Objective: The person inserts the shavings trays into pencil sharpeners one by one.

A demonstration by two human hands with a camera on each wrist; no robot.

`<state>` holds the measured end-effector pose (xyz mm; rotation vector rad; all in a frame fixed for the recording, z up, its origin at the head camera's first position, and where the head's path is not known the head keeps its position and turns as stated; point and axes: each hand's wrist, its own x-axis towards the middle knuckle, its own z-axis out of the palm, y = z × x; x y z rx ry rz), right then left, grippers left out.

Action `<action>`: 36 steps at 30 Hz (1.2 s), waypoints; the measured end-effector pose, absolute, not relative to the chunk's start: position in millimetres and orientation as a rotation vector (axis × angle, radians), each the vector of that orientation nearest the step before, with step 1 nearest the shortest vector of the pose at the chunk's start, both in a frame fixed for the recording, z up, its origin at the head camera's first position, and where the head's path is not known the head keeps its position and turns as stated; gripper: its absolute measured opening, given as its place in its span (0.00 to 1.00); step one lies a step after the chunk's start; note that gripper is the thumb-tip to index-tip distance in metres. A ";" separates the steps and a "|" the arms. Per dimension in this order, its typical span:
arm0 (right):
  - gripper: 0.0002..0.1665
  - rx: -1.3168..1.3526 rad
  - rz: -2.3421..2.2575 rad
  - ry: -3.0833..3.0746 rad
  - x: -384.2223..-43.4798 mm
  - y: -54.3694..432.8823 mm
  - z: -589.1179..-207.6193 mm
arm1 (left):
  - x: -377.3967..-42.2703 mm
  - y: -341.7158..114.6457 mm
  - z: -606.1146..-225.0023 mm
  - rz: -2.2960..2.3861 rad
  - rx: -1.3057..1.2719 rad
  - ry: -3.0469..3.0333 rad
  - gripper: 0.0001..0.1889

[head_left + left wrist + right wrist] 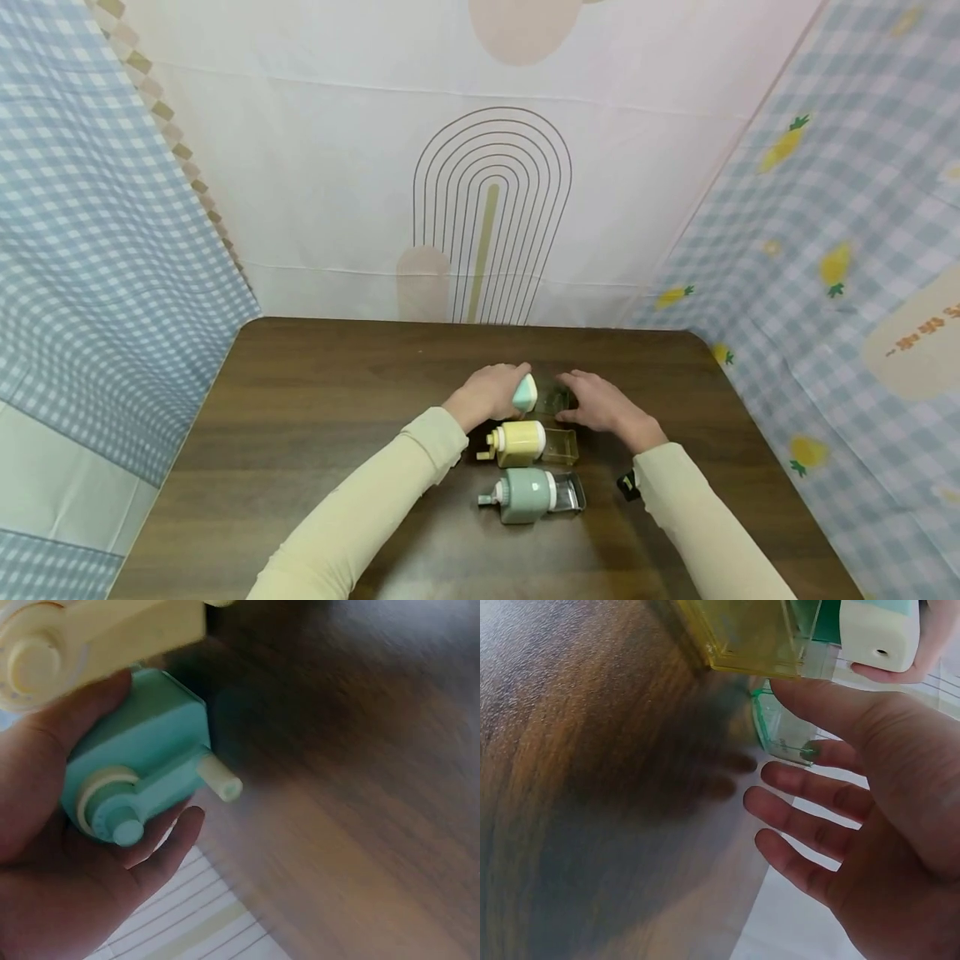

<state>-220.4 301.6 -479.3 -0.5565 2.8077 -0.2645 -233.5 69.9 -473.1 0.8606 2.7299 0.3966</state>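
My left hand (491, 392) grips a mint-green crank pencil sharpener (146, 731), thumb on one side and fingers on the other. Its crank shows in the left wrist view, and its white end (877, 641) in the right wrist view. Beside that end, my right hand (600, 404) holds a clear green-tinted drawer (784, 727) between thumb and index finger; the other fingers are spread. A yellow sharpener (517, 442) with its yellow clear drawer (560, 447) pulled out lies nearer the body. Nearest is a grey-green sharpener (527, 495), its clear drawer (568, 492) also out.
All of this is on a dark brown wooden table (322, 375). A white printed cloth (337, 183) hangs behind it, with blue checked cloths (112, 208) at the sides. A small black object (628, 485) shows beside the right sleeve.
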 end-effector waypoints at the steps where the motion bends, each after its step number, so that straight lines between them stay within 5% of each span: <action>1: 0.42 -0.571 -0.266 2.809 -220.8 302.0 -480.1 | -233.6 69.1 -473.7 0.402 0.868 2.730 0.33; 36: 0.37 -0.780 -0.436 2.826 -221.3 296.2 -490.9 | -231.7 65.4 -470.5 0.397 0.908 2.748 0.32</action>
